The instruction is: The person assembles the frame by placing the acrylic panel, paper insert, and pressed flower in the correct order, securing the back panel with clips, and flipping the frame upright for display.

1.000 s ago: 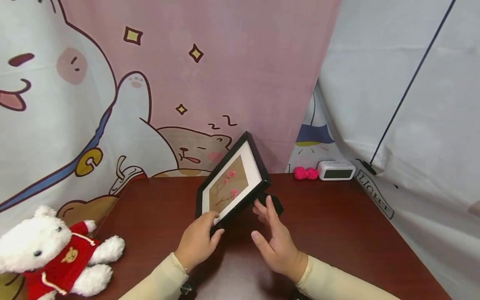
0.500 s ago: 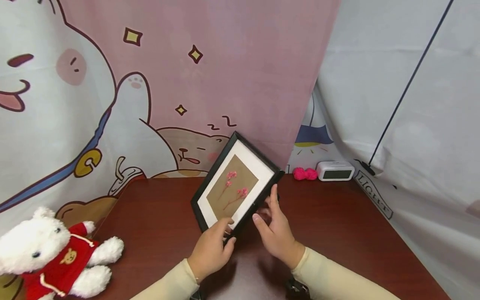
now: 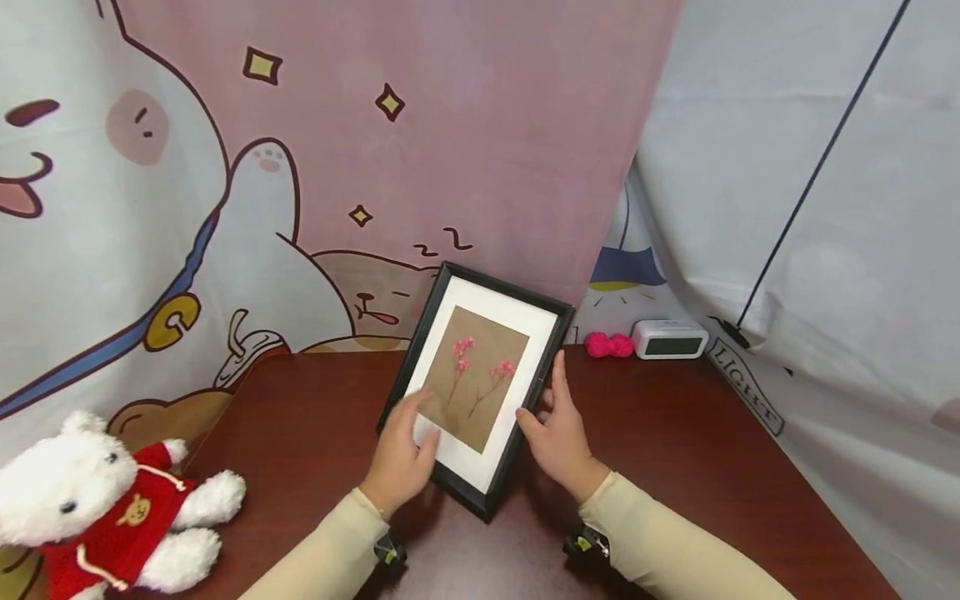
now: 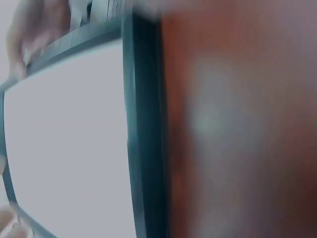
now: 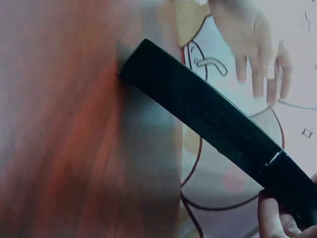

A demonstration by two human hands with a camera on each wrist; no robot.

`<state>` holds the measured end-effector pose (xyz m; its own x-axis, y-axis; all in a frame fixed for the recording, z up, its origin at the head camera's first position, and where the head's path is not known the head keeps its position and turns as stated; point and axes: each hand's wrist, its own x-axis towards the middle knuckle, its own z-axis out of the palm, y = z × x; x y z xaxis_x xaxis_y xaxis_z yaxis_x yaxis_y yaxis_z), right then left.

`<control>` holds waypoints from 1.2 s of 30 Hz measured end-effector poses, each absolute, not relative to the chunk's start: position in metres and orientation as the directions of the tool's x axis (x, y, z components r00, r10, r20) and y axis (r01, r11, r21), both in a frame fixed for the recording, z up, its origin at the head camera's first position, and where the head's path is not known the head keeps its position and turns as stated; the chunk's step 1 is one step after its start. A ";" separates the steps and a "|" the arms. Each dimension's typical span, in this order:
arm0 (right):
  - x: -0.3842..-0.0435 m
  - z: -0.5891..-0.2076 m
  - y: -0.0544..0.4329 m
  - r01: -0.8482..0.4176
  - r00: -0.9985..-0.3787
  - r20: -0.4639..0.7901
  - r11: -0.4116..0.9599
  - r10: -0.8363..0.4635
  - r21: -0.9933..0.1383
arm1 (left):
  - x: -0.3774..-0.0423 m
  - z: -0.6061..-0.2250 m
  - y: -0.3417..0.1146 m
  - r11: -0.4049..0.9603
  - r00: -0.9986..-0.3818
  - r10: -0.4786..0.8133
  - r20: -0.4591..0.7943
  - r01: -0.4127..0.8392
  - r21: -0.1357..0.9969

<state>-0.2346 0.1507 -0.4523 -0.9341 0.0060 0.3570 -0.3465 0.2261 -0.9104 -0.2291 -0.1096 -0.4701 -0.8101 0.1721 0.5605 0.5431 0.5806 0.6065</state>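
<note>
A black picture frame [image 3: 487, 375] with a white mat and pink flower sprigs on brown stands tilted on the table, its front toward me. My right hand [image 3: 558, 442] grips its right edge, thumb in front and fingers reaching behind. The left hand [image 3: 401, 454], slightly blurred, is before the lower left part of the picture with its fingers loosely extended. In the right wrist view the left hand [image 5: 252, 49] shows apart from the frame's black side [image 5: 208, 116], and right fingertips [image 5: 270, 215] lie against that side. Glare whitens the picture in the left wrist view.
A white teddy bear [image 3: 127, 508] in a red top sits at the left. At the back right are a pink bow-shaped item [image 3: 609, 345] and a white digital clock [image 3: 670, 340]. A cartoon-printed cloth [image 3: 510, 125] hangs behind the dark red table [image 3: 315, 433].
The frame has turned to face me more fully and stands more upright. My left hand has let go of its lower edge and moved left; the right hand has moved slightly right with its edge.
</note>
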 end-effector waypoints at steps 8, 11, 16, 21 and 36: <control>-0.260 -0.455 0.169 -0.369 -0.926 0.377 0.192 0.006 -0.909 | -0.267 -0.477 -0.154 0.541 -0.971 -0.053 0.232 0.167 0.824; -0.270 -0.457 0.177 -0.362 -0.930 0.368 0.157 0.008 -0.919 | -0.271 -0.484 -0.156 0.499 -0.991 0.027 0.132 0.127 0.857; -0.280 -0.457 0.186 -0.349 -0.934 0.358 0.178 0.019 -0.920 | -0.269 -0.492 -0.149 0.460 -0.984 0.106 0.146 0.179 0.870; -0.282 -0.457 0.191 -0.351 -0.933 0.360 0.194 0.013 -0.916 | -0.266 -0.493 -0.144 0.487 -0.977 0.134 0.165 0.210 0.848; -0.285 -0.459 0.192 -0.347 -0.937 0.349 0.169 -0.021 -0.922 | -0.251 -0.486 -0.151 0.520 -0.968 0.217 0.127 0.225 0.824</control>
